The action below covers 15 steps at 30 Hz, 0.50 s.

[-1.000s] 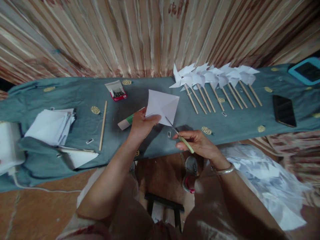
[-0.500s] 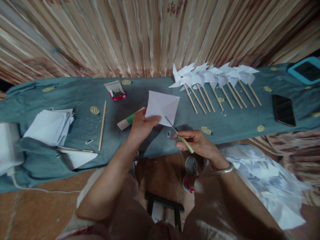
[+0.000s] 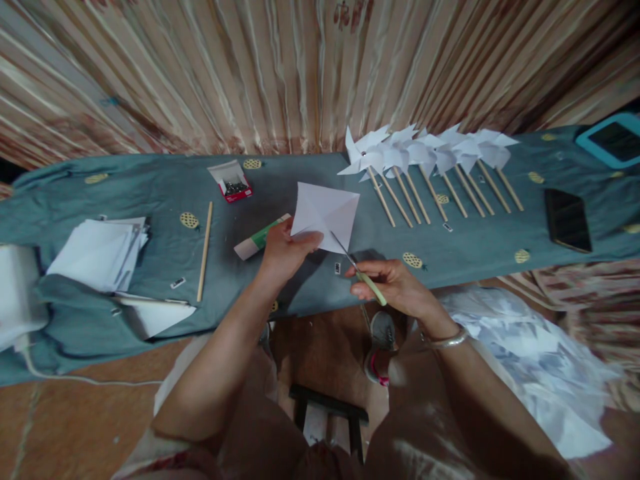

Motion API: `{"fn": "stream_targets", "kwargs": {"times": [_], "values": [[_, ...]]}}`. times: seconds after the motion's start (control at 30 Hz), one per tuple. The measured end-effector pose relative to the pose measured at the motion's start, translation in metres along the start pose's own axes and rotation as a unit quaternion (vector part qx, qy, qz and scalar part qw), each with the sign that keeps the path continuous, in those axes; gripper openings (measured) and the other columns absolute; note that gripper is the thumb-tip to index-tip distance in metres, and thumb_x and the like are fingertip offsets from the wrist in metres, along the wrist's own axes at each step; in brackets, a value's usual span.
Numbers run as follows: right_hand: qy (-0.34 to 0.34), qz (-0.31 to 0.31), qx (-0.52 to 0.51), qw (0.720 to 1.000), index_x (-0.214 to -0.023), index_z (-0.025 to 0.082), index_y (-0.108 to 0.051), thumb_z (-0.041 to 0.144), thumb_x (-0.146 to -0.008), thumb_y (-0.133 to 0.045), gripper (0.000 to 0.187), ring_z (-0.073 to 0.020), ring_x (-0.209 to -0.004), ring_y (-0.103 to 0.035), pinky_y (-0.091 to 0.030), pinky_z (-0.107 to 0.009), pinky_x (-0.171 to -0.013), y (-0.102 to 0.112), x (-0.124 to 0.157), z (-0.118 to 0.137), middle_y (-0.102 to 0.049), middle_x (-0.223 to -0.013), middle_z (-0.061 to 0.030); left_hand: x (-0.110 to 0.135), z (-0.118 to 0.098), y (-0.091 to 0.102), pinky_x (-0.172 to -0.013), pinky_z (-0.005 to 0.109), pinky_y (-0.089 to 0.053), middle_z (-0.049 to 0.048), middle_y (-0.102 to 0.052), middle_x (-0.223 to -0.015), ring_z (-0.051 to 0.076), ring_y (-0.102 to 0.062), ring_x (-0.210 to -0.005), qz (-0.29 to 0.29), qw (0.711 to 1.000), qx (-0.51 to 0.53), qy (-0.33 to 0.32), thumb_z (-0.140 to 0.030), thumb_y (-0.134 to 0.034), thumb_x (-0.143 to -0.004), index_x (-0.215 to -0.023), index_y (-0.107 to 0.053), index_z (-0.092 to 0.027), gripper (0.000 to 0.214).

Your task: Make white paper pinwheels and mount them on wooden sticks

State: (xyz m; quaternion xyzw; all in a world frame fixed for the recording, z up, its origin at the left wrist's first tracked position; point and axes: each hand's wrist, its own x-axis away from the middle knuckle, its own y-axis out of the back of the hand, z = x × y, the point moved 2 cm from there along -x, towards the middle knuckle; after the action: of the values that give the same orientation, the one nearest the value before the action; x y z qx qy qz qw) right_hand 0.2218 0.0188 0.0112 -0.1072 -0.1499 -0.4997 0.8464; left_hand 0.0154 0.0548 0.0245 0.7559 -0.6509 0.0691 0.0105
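Note:
My left hand [image 3: 287, 250] pinches the lower left part of a square sheet of white paper [image 3: 327, 210], which shows diagonal creases. My right hand [image 3: 390, 285] grips scissors with pale green handles [image 3: 373, 288]. Their blades lie at the paper's lower right corner, pointing in toward its middle. Beneath and left of my left hand is a green and white box [image 3: 260, 238], partly covered by the hand. A wooden stick [image 3: 205, 253] lies farther left on the cloth. Behind it stands an open red box [image 3: 235, 190] of small metal pins.
Several white paper pinwheels [image 3: 430, 152] on wooden sticks lie in a row at the back right. A paper stack [image 3: 103, 253] sits at left, near a white device [image 3: 20, 297]. A phone [image 3: 567, 220] and a blue-framed object [image 3: 613, 140] are at right.

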Motion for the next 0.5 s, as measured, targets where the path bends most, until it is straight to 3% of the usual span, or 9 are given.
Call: {"fn": "stream_targets", "kwargs": {"times": [0.5], "values": [[0.007,-0.009,-0.015,1.000,-0.086,0.018,-0.077,0.038,-0.059,-0.090,0.036,-0.0063,-0.055,-0.046,-0.038,-0.020,-0.049,-0.0014,-0.0009,0.0024,-0.060,-0.064,0.0039,0.0028,0.0008,-0.0015,-0.052,0.024,-0.040,-0.0013,-0.060,-0.059,0.012,-0.049,-0.053,-0.001,1.000,-0.010,0.017,-0.025,-0.074,-0.055,-0.062,-0.062,-0.018,0.016]]}}
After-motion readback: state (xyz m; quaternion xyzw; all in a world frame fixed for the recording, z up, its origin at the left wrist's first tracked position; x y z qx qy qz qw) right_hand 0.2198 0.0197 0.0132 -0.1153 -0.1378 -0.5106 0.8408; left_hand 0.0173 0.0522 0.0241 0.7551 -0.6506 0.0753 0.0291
